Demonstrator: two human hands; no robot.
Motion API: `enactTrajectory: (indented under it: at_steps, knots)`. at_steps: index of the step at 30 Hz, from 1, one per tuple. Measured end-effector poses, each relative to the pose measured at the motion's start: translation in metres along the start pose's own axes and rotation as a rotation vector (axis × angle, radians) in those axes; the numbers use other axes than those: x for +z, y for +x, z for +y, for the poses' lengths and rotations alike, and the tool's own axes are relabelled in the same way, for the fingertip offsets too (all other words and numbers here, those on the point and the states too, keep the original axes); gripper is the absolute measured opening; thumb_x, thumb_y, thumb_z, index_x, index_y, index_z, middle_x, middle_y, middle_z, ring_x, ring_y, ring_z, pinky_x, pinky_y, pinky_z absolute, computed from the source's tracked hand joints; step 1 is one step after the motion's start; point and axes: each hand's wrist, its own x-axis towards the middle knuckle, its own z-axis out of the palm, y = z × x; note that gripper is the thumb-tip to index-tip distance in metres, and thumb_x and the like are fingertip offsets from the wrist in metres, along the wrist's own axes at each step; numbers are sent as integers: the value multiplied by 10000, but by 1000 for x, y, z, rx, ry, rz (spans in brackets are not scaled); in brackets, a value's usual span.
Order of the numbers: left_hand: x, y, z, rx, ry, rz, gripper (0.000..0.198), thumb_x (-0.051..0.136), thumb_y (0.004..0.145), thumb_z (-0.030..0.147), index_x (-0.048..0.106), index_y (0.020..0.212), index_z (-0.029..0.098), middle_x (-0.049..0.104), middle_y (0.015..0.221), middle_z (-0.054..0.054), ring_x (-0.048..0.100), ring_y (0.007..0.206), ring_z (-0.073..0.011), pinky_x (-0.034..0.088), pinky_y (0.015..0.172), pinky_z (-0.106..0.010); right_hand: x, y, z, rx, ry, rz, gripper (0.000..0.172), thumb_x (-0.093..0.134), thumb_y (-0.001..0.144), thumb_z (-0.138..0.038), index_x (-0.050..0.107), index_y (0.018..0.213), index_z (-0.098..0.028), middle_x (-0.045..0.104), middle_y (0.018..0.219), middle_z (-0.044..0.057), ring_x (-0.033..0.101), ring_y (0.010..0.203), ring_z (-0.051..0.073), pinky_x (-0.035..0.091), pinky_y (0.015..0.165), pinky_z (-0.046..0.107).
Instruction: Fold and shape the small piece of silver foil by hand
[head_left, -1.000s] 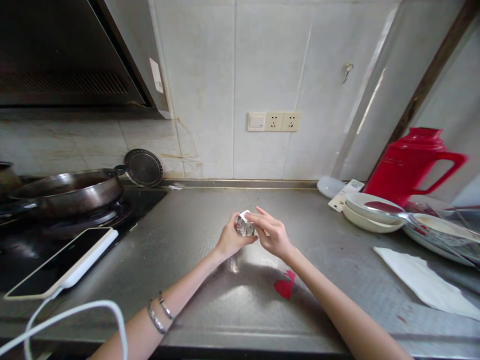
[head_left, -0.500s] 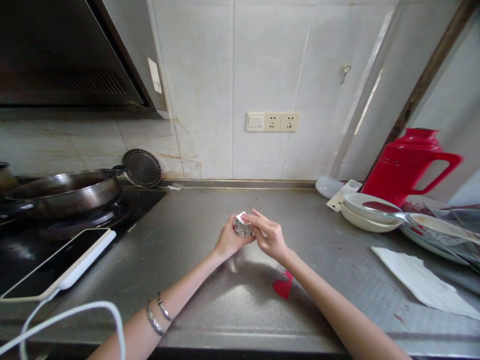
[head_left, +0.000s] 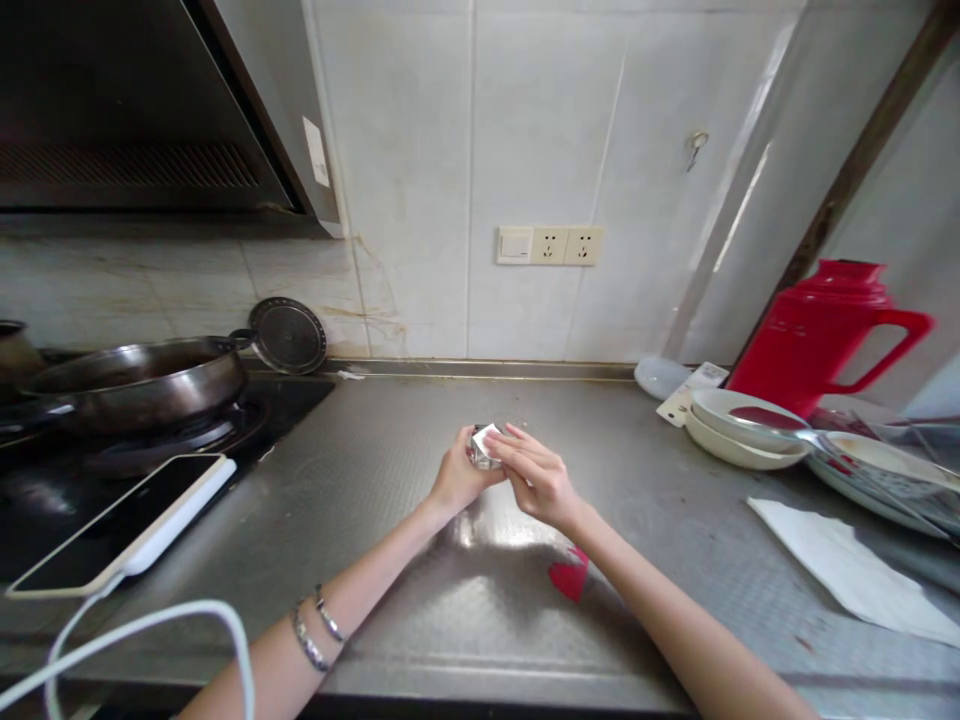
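Above the middle of the steel counter (head_left: 360, 440), my left hand (head_left: 456, 478) is wrapped around a small, shiny, clear glass (head_left: 477, 459). My right hand (head_left: 541, 484) reaches over from the other side, its fingertips pressing a small white piece of paper (head_left: 488, 437) at the top of the glass. Most of the glass's side is hidden by my fingers. On the counter near my right forearm lies a red, jagged-edged scrap (head_left: 568, 577), partly covered by the arm.
To the left, a metal pan (head_left: 150, 385) sits on the black stove, with a corded phone (head_left: 124, 525) in front. On the right stand a red thermos (head_left: 814, 335), stacked bowls (head_left: 739, 445) and dishes, with a white paper sheet (head_left: 840, 570) before them.
My right fingers have flattened and shifted slightly lower over the white paper at the top of the glass. My left hand keeps its hold. The whole view has shifted very slightly.
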Motion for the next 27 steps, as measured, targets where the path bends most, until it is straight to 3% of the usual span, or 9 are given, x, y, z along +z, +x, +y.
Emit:
enactTrajectory:
  at_steps: [3, 8, 13, 18, 27]
  knots:
    - [0, -1, 5, -4, 0, 4, 538, 817, 546, 287, 515, 975, 169, 624, 807, 12, 573, 702, -120, 443, 635, -227, -2, 0, 6, 19, -21, 9, 429, 424, 895, -73, 538, 1274, -239, 680, 1152, 80, 632, 1099, 215, 476, 1023, 501]
    - [0, -4, 16, -68, -15, 38, 638, 835, 514, 328, 536, 1052, 159, 615, 812, 6, 562, 694, -117, 452, 622, -230, -3, -1, 15, 149, -3, 142, 350, 460, 898, -84, 600, 1182, -234, 717, 1055, 68, 691, 964, 202, 500, 998, 496]
    - [-3, -1, 20, -160, -82, 21, 593, 816, 535, 348, 547, 1026, 155, 603, 759, 15, 559, 611, -108, 449, 504, -209, -3, 1, 5, 28, -28, 83, 426, 452, 886, -52, 546, 1259, -234, 692, 1124, 95, 643, 1080, 218, 496, 998, 498]
    - [-8, -1, 26, -204, -111, 26, 541, 814, 523, 290, 561, 982, 152, 625, 781, -4, 593, 657, -127, 479, 493, -199, -3, 0, 3, -50, -71, -6, 498, 448, 868, -23, 484, 1327, -212, 670, 1167, 115, 610, 1133, 210, 470, 1027, 483]
    - [-5, -2, 28, -209, -73, 3, 579, 803, 559, 317, 569, 1062, 148, 644, 810, -16, 593, 629, -119, 477, 462, -192, -3, -1, 7, -26, -98, 55, 509, 458, 858, -12, 488, 1320, -223, 674, 1156, 116, 632, 1098, 218, 488, 1007, 502]
